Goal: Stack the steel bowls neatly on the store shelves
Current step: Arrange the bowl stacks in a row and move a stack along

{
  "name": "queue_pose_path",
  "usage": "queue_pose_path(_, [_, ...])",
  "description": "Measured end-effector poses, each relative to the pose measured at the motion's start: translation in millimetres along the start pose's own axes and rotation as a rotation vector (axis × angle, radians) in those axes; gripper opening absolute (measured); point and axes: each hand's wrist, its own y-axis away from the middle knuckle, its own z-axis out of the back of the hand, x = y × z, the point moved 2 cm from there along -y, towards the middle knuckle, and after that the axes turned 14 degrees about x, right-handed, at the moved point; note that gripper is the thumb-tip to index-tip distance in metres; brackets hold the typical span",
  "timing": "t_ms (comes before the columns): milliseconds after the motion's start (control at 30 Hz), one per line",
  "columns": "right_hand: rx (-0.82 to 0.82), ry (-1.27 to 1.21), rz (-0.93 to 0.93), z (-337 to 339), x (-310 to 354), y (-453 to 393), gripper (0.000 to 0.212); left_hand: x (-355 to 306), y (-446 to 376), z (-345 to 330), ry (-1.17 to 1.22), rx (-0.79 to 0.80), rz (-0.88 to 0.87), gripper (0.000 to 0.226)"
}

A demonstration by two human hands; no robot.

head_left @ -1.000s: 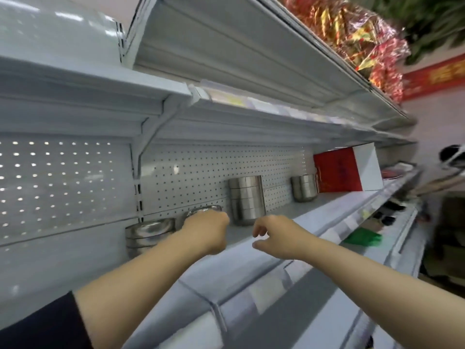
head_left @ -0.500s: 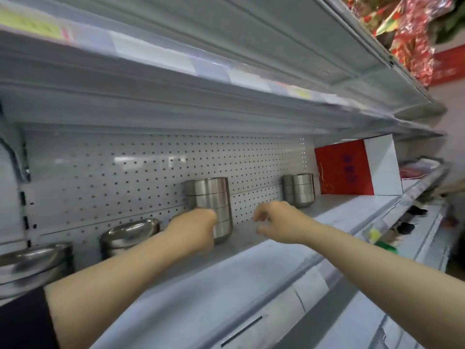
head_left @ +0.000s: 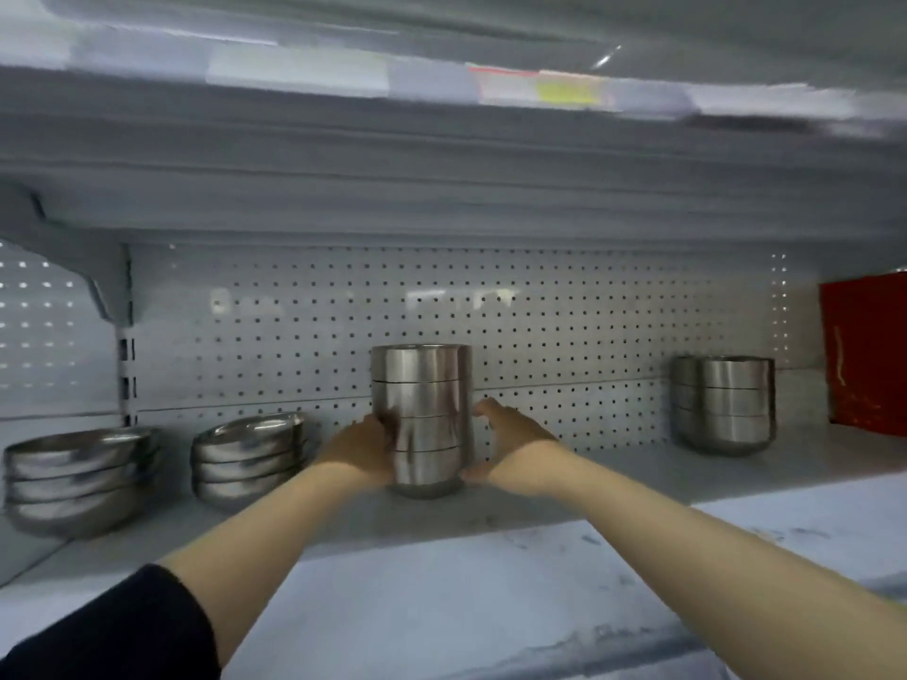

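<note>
Your left hand [head_left: 360, 449] and right hand [head_left: 510, 446] have just closed in, fingers curled around the tall bowl stack [head_left: 422, 419] mid-shelf [head_left: 564, 498], near the back edge. It's gripped, so you can probably straighten or shift it.

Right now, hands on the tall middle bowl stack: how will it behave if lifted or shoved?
The tall stack of steel bowls looks narrow for its height, so a shove up high would probably tip it. Polished walls look slippery, hence the left hand and right hand gripping low. Loosely nested bowls may separate.
</note>
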Motion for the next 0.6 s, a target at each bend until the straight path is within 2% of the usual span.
queue_pose_path(100, [0.006, -0.192, 0.061, 1.1, -7.2, -24.3, 0.089, 4.1, -23.1, -11.4, 0.168, 0.012, 0.053, 0.06])
queue_pose_path(233, [0.046, -0.375, 0.123, -3.2, -20.5, -52.0, 0.097, 16.6, -42.5, -24.7, 0.352, -0.051, 0.058, 0.061])
queue_pose_path(333, [0.085, -0.468, 0.165, -15.0, -24.6, -63.8, 0.104, 25.2, -46.1, -33.8, 0.524, 0.005, 0.023, 0.083])
queue_pose_path(433, [0.081, -0.505, 0.207, -23.2, -26.4, -68.7, 0.111, 28.7, -47.1, -37.9, 0.505, -0.002, -0.003, 0.089])
queue_pose_path(600, [0.055, -0.458, 0.22, -24.4, -28.0, -72.8, 0.116, 28.0, -45.4, -40.7, 0.382, -0.066, -0.031, 0.081])
